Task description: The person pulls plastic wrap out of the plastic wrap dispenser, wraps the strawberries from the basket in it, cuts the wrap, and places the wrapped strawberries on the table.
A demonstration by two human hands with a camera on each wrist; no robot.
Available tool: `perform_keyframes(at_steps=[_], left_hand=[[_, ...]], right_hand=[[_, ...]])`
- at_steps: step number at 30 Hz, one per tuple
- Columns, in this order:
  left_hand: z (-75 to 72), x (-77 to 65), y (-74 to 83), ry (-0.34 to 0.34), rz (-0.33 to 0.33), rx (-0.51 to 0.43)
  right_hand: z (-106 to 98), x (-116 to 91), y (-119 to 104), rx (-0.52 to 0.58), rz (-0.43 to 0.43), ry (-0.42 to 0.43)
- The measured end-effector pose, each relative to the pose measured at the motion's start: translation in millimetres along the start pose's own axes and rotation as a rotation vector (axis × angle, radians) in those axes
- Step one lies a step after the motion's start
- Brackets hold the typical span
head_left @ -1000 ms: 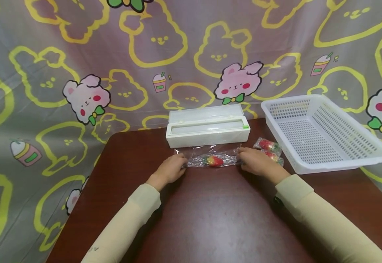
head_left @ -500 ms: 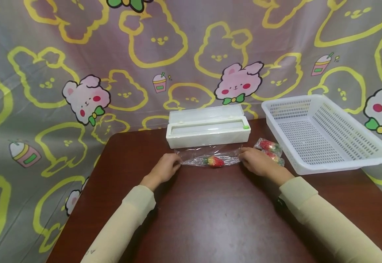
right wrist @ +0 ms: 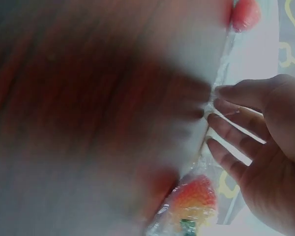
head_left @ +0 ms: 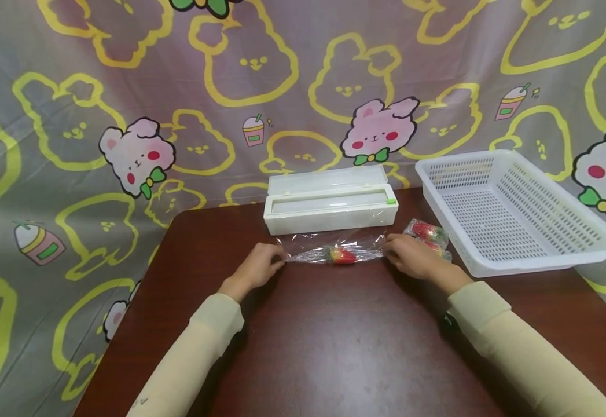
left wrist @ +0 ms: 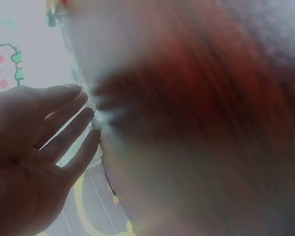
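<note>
A red-and-yellow strawberry [head_left: 343, 255] with a green top lies in a strip of clear plastic wrap [head_left: 308, 255] on the table. At the strip's left end, my left hand [head_left: 258, 263] pinches the film between thumb and fingertips. My right hand [head_left: 407, 253] does the same at the other end, so the strip stretches between both. The left wrist view shows the left hand [left wrist: 34, 147] with fingertips at the film. In the right wrist view the right hand [right wrist: 270, 137] holds the twisted end, with the strawberry [right wrist: 246, 14] at the top.
Behind the film stands a white wrap dispenser box [head_left: 334, 219], lid raised, with a green slider [head_left: 390, 201]. Two film-wrapped strawberries [head_left: 428, 230] lie beside my right hand, against a white perforated basket [head_left: 469, 249]. A patterned curtain [head_left: 204, 139] hangs behind the brown table [head_left: 323, 336].
My left hand has shifted left and the right hand slightly right, drawing the film strip longer and thinner at its ends. The strawberry has turned a little.
</note>
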State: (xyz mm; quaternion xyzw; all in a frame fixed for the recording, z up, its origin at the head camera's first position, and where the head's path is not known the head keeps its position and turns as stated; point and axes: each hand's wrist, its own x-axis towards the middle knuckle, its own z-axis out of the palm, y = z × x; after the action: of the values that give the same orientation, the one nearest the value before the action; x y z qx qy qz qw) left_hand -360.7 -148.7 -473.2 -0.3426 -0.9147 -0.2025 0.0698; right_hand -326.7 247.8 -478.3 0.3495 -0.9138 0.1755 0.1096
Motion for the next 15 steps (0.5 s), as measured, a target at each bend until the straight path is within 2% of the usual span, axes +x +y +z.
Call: perform_keyframes(at_steps=[6, 11, 15], left_hand=[[-3.4, -2.7, -0.2, -0.051, 0.052, 0.005], [-5.5, -5.0, 1.6, -0.107, 0.02, 0.003], [-6.7, -6.6, 3.9, -0.137, -0.014, 0.024]], right_hand=[[-7, 0, -3, -0.006, -0.013, -0.062], [-10, -2, -6, -0.005, 0.001, -0.094], [-14, -2, -9, -0.044, 0.028, -0.118]])
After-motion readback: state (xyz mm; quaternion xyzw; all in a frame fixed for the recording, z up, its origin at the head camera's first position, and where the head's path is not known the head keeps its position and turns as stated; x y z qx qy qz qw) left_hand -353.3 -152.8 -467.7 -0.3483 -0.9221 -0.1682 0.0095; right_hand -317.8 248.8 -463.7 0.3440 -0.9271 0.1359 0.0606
